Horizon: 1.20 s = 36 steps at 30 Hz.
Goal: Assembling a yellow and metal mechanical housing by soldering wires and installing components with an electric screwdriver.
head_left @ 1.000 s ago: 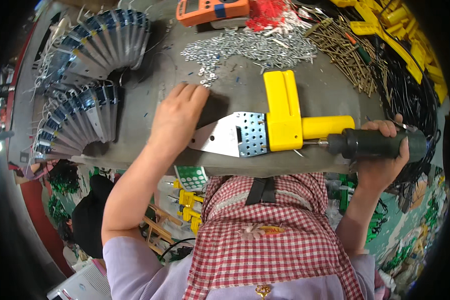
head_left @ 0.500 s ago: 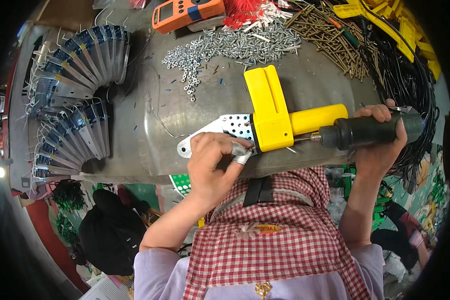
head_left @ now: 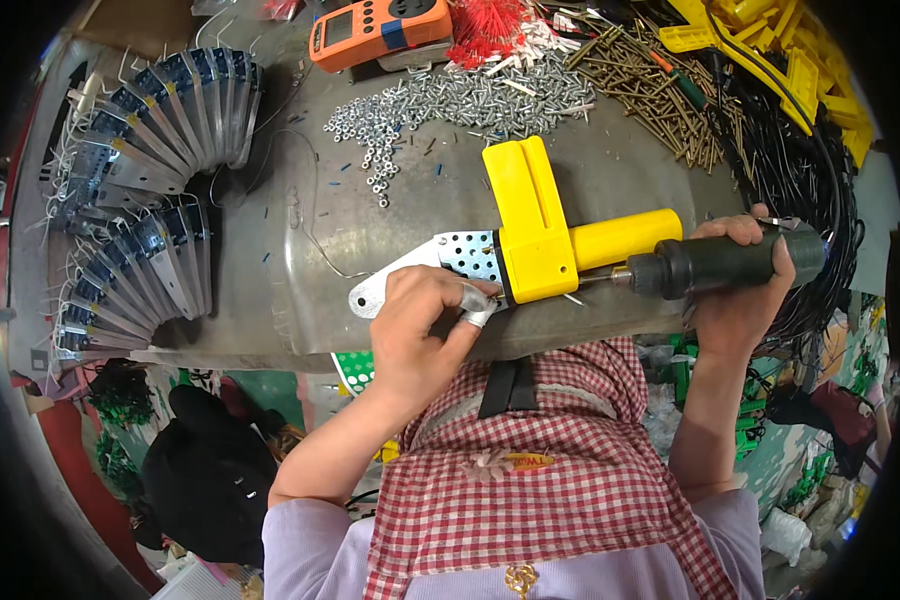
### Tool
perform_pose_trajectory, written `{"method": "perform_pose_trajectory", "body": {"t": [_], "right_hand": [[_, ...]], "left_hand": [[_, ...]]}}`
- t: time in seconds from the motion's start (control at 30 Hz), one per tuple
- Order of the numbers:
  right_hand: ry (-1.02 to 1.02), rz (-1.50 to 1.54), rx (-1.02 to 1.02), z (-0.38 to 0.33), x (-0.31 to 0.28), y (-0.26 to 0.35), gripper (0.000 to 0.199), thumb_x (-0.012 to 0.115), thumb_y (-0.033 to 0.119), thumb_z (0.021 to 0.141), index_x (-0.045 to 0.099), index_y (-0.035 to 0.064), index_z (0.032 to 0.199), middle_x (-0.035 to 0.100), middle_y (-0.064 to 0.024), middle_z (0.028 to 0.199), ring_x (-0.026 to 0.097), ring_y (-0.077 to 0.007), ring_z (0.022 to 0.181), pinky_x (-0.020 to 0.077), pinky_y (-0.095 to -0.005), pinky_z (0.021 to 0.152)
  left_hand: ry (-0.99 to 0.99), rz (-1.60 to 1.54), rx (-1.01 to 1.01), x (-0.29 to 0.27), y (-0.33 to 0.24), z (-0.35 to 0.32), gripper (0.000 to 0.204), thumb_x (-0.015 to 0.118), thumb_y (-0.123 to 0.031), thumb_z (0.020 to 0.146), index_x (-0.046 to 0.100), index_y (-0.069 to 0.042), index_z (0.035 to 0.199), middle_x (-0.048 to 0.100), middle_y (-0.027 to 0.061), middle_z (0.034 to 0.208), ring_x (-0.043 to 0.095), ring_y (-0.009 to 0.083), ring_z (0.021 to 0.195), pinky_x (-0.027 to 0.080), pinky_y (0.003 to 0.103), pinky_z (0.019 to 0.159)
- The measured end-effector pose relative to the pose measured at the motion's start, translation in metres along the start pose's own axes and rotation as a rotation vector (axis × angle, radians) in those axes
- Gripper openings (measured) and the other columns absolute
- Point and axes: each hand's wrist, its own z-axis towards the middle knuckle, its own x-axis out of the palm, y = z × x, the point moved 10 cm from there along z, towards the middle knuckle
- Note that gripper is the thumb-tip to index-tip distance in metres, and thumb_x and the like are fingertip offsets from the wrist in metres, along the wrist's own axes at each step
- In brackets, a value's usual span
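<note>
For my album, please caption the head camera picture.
Left hand at the holed metal plate, right hand gripping a dark driver, yellow housing between.

power driver [head_left: 720,266]: 1 | yellow-handled tool [head_left: 540,264]: 1 | meter [head_left: 375,32]: 1 | fanned plate rows [head_left: 182,112]: 2

The yellow handle [head_left: 541,245] looks smooth plastic; the perforated plate [head_left: 471,254], shiny metal.

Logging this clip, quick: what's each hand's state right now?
Left hand: curled at the metal plate; whether it grips anything can't be told.
Right hand: closed around the black power screwdriver.
</note>
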Motion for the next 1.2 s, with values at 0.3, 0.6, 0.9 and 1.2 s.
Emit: {"method": "perform_pose_trajectory", "body": {"t": [0.3, 0.6, 0.9, 1.2], "right_hand": [[0.061, 0.025, 0.013, 0.007, 0.016, -0.006, 0.034, 0.057, 0.021, 0.085, 0.046, 0.0066, 0.114, 0.047, -0.0017, 0.087, 0.050, -0.0150, 0.087, 0.0400, -0.0375, 0.092], [0.053, 0.077, -0.013, 0.003, 0.017, -0.007, 0.034, 0.056, 0.022, 0.084, 0.047, 0.0083, 0.114, 0.047, -0.0003, 0.086, 0.050, -0.0140, 0.084, 0.0404, -0.0364, 0.091], [0.035, -0.059, -0.016, 0.009, 0.011, -0.001, 0.035, 0.051, 0.025, 0.086, 0.045, 0.0080, 0.117, 0.045, -0.0006, 0.087, 0.049, -0.0144, 0.086, 0.0400, -0.0370, 0.091], [0.059, -0.076, -0.035, 0.009, 0.011, -0.004, 0.035, 0.051, 0.027, 0.087, 0.045, 0.0088, 0.116, 0.046, -0.0001, 0.087, 0.049, -0.0137, 0.086, 0.0398, -0.0361, 0.091]], "left_hand": [[0.038, -0.001, -0.032, 0.000, 0.002, -0.002, 0.016, 0.067, 0.006, 0.071, 0.055, -0.003, 0.077, 0.068, 0.0072, 0.086, 0.059, 0.0196, 0.082, 0.045, 0.030, 0.076], [0.003, 0.012, -0.009, 0.001, 0.001, -0.001, 0.020, 0.072, 0.004, 0.068, 0.059, -0.003, 0.080, 0.065, 0.0072, 0.083, 0.059, 0.0215, 0.081, 0.045, 0.031, 0.074], [0.033, 0.136, 0.074, 0.001, -0.009, 0.009, 0.033, 0.074, 0.001, 0.057, 0.056, -0.003, 0.085, 0.057, 0.0106, 0.085, 0.053, 0.0307, 0.080, 0.044, 0.039, 0.071], [-0.029, 0.167, 0.231, 0.007, -0.020, 0.003, 0.029, 0.063, 0.010, 0.055, 0.056, -0.001, 0.081, 0.057, 0.0119, 0.081, 0.053, 0.0301, 0.073, 0.044, 0.037, 0.064]]}}
